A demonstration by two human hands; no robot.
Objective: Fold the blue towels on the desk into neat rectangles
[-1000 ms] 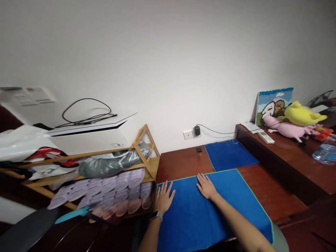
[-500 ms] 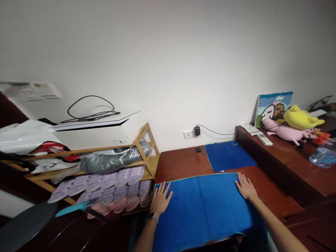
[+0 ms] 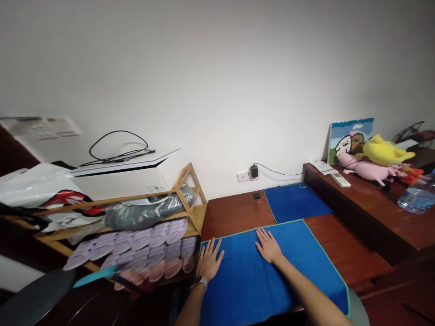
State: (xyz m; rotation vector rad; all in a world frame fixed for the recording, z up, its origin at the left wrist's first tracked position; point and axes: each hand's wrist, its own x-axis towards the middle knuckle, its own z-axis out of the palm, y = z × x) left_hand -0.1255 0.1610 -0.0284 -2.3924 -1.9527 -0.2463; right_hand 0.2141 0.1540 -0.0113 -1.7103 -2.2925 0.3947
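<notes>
A blue towel (image 3: 244,276) with a green edge lies spread over the reddish-brown desk (image 3: 231,213), its near side reaching the desk's front. My left hand (image 3: 209,260) rests flat on the towel's far left corner, fingers spread, with a watch (image 3: 200,283) on the wrist. Palm down, my right hand (image 3: 268,246) lies on the towel near the middle of its far edge, fingers outstretched. Behind it, a second, darker blue cloth (image 3: 297,201) sits folded or laid flat against the wall side.
To the left stands a wooden rack (image 3: 192,199) with lilac slippers (image 3: 142,237), a white box (image 3: 118,181) and a cable. On the raised right-hand surface are a remote control (image 3: 340,180), plush toys (image 3: 369,170), a picture (image 3: 351,136) and a water bottle (image 3: 416,197).
My right hand has slid leftward from the towel's far right corner to near the middle of its far edge. My left hand has stayed at the left corner.
</notes>
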